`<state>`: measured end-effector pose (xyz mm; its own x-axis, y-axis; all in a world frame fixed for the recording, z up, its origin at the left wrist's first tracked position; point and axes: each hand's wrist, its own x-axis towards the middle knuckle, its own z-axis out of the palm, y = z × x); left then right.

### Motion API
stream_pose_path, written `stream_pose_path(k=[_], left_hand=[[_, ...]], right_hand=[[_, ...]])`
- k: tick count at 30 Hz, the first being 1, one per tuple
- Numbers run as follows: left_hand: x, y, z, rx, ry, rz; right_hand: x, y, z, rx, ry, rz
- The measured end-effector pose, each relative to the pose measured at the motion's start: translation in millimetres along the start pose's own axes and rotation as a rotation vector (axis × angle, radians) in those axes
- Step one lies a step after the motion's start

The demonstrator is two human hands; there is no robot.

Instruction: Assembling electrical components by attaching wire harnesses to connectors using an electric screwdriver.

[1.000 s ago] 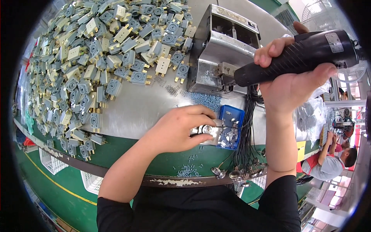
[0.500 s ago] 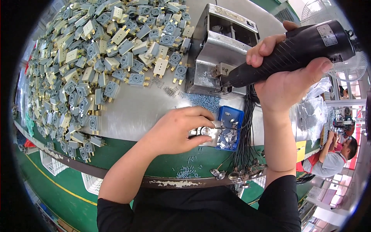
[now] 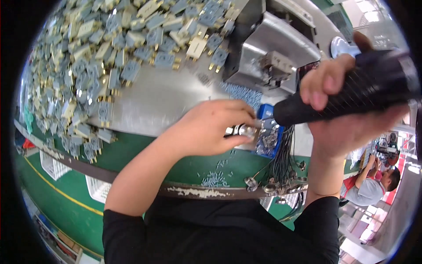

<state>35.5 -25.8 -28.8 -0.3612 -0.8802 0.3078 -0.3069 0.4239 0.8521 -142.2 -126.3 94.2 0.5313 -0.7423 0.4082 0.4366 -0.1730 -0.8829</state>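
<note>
My left hand [image 3: 215,125] pinches a small round metal part [image 3: 242,130] at the left side of a blue tray [image 3: 281,135] of small metal pieces. My right hand [image 3: 329,88] is wrapped round a black electric screwdriver [image 3: 351,90], which lies slanted, its narrow end towards the tray. Motion blurs that hand and the tool's rear. The bit cannot be made out. Beyond the tray stands a metal fixture [image 3: 281,42] with a small block on its front. Blue-grey screws [image 3: 244,93] lie in a heap between fixture and tray.
A large pile of grey and cream plastic parts [image 3: 105,57] with brass prongs covers the left of the metal table [image 3: 149,105]. Black cables [image 3: 288,152] with round metal ends hang near the tray. Loose screws [image 3: 215,179] lie by the front edge. A co-worker [image 3: 371,189] is at right.
The screwdriver has come away from the block on the fixture, moving right and nearer to me. My left hand still holds the round metal part beside the tray. The whole view has shifted slightly.
</note>
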Motion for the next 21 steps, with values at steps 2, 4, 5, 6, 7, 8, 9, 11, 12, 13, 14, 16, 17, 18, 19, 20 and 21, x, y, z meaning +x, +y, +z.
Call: stream_pose_path(k=[2,4,5,6,7,8,9,11,12,13,14,16,17,18,19,20,21], left_hand=[[-2,-2,2,-0.025,0.019,-0.009],[0,-3,4,-0.045,0.044,0.014],[0,-3,4,-0.052,0.05,0.007],[0,-2,2,-0.035,0.042,0.01],[-1,-2,2,-0.017,0.034,0.015],[0,-1,2,-0.021,0.039,0.012],[-2,-1,2,-0.022,0.037,-0.003],[-5,-3,3,-0.024,0.04,-0.022],[-6,-4,5,-0.016,0.057,-0.001],[-8,-5,6,-0.008,0.075,0.02],[-10,-6,6,-0.007,0.081,0.012],[-6,-6,7,-0.021,0.082,0.041],[-5,-6,8,-0.025,0.083,0.045],[-5,-6,8,-0.02,0.077,0.043],[-6,-6,7,-0.015,0.071,0.041],[-6,-5,6,-0.014,0.072,0.038],[-6,-4,5,-0.023,0.059,0.027]], right_hand=[[-8,7,6,-0.022,-0.003,0.039],[-12,9,10,-0.058,-0.005,0.059],[-15,9,12,-0.077,-0.006,0.067],[-17,9,15,-0.095,-0.009,0.071],[-19,8,17,-0.113,-0.012,0.074],[-21,6,20,-0.133,-0.014,0.076],[-24,7,22,-0.148,-0.018,0.079],[-28,7,27,-0.179,-0.026,0.082],[-30,6,29,-0.194,-0.03,0.083],[-31,6,31,-0.208,-0.035,0.084],[-32,7,33,-0.221,-0.04,0.085],[-33,2,34,-0.273,-0.037,0.079],[-33,1,34,-0.299,-0.035,0.076],[-33,2,34,-0.296,-0.038,0.077],[-33,2,33,-0.282,-0.092,0.061],[-33,3,32,-0.268,-0.145,0.045],[-32,4,33,-0.266,-0.148,0.046]])
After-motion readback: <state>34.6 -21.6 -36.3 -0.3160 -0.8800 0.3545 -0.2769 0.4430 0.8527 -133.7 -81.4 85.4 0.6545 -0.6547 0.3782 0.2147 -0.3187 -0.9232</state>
